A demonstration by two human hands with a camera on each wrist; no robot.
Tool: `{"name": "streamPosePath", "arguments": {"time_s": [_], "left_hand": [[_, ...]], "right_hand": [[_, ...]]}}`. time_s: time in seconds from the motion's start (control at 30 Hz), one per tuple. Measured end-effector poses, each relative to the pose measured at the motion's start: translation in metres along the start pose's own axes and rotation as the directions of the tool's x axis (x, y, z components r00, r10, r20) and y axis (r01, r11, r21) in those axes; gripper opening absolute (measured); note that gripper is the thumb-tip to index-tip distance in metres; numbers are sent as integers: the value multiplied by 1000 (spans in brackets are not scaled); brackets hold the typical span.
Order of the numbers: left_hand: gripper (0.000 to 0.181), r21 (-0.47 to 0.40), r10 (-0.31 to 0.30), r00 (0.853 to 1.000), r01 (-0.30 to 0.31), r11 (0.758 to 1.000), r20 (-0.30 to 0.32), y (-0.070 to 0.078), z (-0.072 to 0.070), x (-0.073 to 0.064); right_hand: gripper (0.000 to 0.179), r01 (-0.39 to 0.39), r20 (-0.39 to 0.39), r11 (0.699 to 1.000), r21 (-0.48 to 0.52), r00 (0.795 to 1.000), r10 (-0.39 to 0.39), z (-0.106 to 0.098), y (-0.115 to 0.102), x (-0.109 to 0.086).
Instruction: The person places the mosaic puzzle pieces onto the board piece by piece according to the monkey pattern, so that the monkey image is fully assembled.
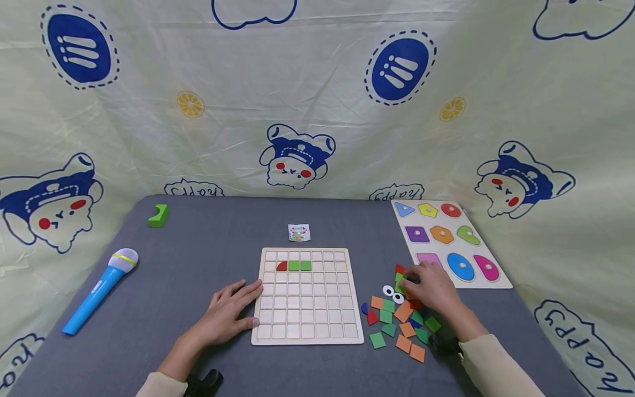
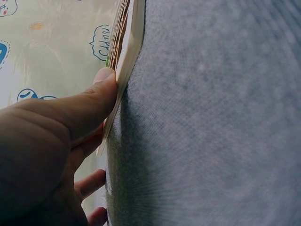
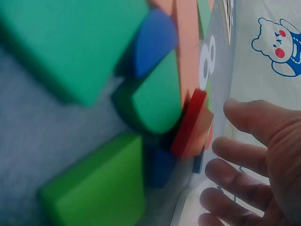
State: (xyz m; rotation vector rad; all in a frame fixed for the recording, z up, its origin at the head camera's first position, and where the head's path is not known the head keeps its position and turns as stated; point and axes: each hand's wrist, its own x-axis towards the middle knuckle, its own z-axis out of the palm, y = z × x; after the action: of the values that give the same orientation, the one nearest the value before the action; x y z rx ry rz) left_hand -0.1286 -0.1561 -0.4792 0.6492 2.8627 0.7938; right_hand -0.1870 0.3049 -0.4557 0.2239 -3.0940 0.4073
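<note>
In the head view a white grid board [image 1: 307, 331] lies mid-table. Its second row holds a red quarter-round piece [image 1: 282, 266] and two green squares [image 1: 300, 266]. My left hand [image 1: 224, 314] rests at the board's left edge, fingers spread. In the left wrist view its thumb [image 2: 94, 101] touches the board's side [image 2: 134, 47]. To the right is a loose pile of coloured pieces, with orange squares [image 1: 407, 330] and green ones [image 1: 385, 316]. My right hand [image 1: 434, 289] is over the pile's far side. The right wrist view shows its fingers [image 3: 240, 155] loosely bent, nothing visible between them.
A shape puzzle board [image 1: 488, 280] lies at the right, partly behind the right hand. A small printed card [image 1: 299, 232] is beyond the grid. At the left are a blue toy microphone [image 1: 96, 295] and a green notched block [image 1: 159, 216]. Two googly-eye pieces [image 1: 388, 291] lie among the pile.
</note>
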Motion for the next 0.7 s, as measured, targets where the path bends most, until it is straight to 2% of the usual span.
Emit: {"name": "streamPosePath", "arguments": {"time_s": [0.17, 0.47, 0.7], "left_hand": [[70, -3, 0, 1000, 0, 1000, 4, 0, 1, 0], [70, 0, 3, 1000, -3, 1000, 2, 0, 1, 1], [70, 1, 6, 1000, -6, 1000, -5, 0, 0, 0]], "right_hand": [[32, -46, 20, 999, -9, 999, 47, -1, 3, -2], [30, -66, 9, 997, -28, 998, 66, -1, 0, -3], [34, -31, 25, 999, -17, 999, 32, 0, -2, -2]]}}
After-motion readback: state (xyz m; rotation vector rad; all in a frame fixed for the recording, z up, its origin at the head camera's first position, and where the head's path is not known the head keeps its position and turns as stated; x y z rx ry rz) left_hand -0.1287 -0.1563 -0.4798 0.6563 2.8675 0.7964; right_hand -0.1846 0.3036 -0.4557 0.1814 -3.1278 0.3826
